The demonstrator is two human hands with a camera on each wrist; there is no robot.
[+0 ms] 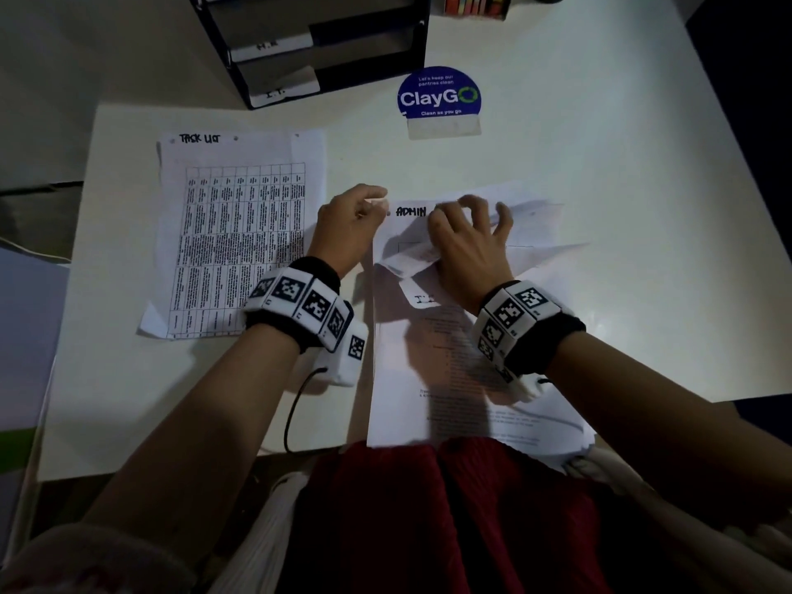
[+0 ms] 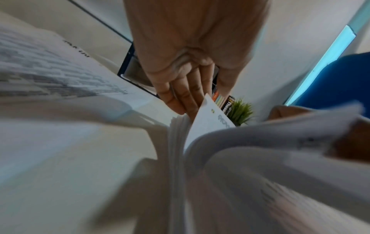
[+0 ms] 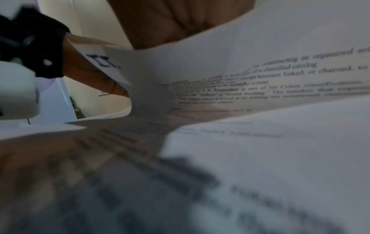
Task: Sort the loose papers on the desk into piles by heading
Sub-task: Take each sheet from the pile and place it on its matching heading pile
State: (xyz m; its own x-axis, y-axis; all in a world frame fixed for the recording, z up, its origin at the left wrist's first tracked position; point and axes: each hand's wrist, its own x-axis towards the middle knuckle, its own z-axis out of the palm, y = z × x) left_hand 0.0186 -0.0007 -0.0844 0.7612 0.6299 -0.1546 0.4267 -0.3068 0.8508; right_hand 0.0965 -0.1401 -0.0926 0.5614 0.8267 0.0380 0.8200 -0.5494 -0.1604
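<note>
On the white desk [image 1: 600, 143] a pile headed "TASK LIST" [image 1: 240, 233] lies flat at the left. To its right lies a thicker stack of papers [image 1: 471, 405] whose upper sheets are lifted and curled back. My left hand [image 1: 368, 207] pinches the top-left corner of the sheet headed "ADMIN" [image 1: 411, 212]; the left wrist view shows the fingers [image 2: 180, 98] behind that corner [image 2: 210, 120]. My right hand [image 1: 467, 237] grips the curled sheets [image 3: 220, 63] from above. Below them a sheet headed "I.T." [image 1: 422, 298] is uncovered.
A black tiered paper tray [image 1: 325, 45] with labelled levels stands at the back. A round blue "ClayGo" sign [image 1: 439, 98] stands behind the stack. Coloured sticky notes [image 1: 471, 4] sit at the far edge, with a small green plant [image 2: 240, 110] nearby. A black cable [image 1: 295, 405] hangs near the front edge.
</note>
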